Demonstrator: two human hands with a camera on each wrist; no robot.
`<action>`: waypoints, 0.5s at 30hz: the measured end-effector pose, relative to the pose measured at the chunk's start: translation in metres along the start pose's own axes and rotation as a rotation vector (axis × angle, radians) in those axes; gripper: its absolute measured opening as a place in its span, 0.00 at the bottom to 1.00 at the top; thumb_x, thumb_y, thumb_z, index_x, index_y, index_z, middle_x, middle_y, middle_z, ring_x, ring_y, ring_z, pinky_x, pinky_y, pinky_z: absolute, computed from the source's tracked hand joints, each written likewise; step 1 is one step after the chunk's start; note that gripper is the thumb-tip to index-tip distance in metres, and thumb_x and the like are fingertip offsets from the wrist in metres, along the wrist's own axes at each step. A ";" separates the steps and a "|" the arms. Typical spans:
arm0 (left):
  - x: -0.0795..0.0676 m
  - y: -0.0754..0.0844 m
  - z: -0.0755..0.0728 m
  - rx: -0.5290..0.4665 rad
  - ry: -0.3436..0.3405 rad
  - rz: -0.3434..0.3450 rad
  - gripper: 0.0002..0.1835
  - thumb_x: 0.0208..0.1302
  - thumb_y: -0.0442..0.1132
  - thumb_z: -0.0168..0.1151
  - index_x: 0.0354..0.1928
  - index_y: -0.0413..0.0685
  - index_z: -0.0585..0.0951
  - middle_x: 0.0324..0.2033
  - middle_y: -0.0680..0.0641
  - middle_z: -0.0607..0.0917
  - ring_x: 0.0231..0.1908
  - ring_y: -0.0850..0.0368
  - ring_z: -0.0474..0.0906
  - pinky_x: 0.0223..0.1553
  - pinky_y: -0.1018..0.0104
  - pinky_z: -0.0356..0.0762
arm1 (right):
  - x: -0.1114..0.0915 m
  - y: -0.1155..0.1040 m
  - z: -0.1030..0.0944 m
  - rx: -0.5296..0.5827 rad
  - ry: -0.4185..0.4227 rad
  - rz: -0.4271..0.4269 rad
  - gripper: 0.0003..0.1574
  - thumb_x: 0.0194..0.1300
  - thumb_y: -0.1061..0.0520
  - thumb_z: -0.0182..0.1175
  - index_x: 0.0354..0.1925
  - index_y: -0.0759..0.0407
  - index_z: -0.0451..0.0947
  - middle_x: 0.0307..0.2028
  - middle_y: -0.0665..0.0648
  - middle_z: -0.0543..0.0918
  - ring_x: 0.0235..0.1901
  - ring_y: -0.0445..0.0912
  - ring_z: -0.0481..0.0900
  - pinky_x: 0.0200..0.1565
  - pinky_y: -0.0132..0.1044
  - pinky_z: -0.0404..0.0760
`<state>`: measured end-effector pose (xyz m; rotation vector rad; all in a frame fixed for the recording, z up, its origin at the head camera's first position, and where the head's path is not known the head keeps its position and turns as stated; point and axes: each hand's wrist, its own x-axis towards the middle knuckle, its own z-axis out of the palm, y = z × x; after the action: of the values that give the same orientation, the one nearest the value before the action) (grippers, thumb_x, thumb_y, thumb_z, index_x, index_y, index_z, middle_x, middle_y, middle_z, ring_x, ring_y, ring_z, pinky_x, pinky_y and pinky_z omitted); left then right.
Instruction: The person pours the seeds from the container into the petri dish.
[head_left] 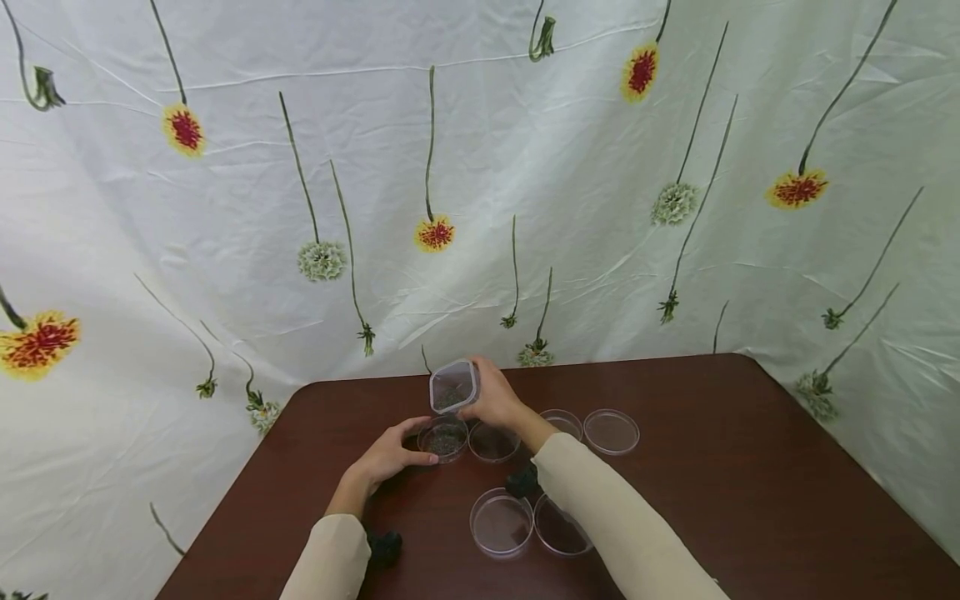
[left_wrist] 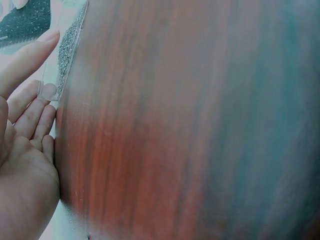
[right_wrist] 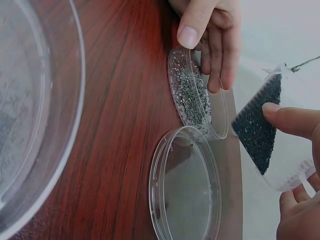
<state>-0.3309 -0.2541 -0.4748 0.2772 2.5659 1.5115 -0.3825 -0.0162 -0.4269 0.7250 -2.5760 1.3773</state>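
In the head view my left hand point(head_left: 386, 457) holds a round clear petri dish point(head_left: 444, 439) at its left side, thumb near and fingers behind. Dark and pale granules cover the dish's bottom, plainer in the right wrist view. My right hand point(head_left: 497, 395) grips a clear square plastic container point(head_left: 453, 385), tilted just above and behind that dish. Dark granules point(right_wrist: 257, 125) lie slanted inside the container, with the right thumb pressed on its wall. Beside the filled dish, to its right, stands another petri dish point(right_wrist: 186, 185) without granules. The left wrist view shows the granule-bearing dish edge-on by the fingers.
Two more petri dishes, one partly behind the right forearm and one farther right point(head_left: 612, 432), stand in the back row. Nearer, two others point(head_left: 502, 522) sit side by side, partly under the right sleeve. A flower-printed white cloth point(head_left: 480, 167) hangs behind the brown table point(head_left: 750, 500).
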 end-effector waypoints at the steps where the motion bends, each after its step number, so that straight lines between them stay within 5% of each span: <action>1: 0.000 0.000 0.000 0.001 0.001 -0.001 0.44 0.58 0.39 0.80 0.74 0.40 0.69 0.69 0.37 0.72 0.68 0.36 0.66 0.67 0.36 0.63 | 0.000 -0.001 0.000 0.021 0.000 0.012 0.60 0.45 0.68 0.84 0.72 0.63 0.64 0.61 0.63 0.74 0.57 0.57 0.74 0.59 0.52 0.76; 11: -0.001 0.001 0.000 0.020 0.007 -0.008 0.44 0.59 0.40 0.80 0.75 0.41 0.69 0.70 0.36 0.71 0.69 0.35 0.65 0.67 0.35 0.63 | -0.001 -0.002 -0.001 0.217 -0.043 0.142 0.60 0.49 0.67 0.83 0.73 0.60 0.60 0.61 0.60 0.73 0.56 0.55 0.75 0.57 0.51 0.77; 15: -0.002 0.002 0.001 0.022 0.004 -0.004 0.44 0.59 0.40 0.79 0.75 0.41 0.68 0.72 0.36 0.69 0.71 0.34 0.62 0.68 0.34 0.60 | -0.002 -0.001 -0.003 0.400 -0.065 0.226 0.59 0.53 0.66 0.80 0.75 0.60 0.58 0.61 0.62 0.73 0.57 0.57 0.75 0.57 0.52 0.78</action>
<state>-0.3287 -0.2529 -0.4731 0.2718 2.5866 1.4848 -0.3808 -0.0137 -0.4256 0.5436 -2.5193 2.0067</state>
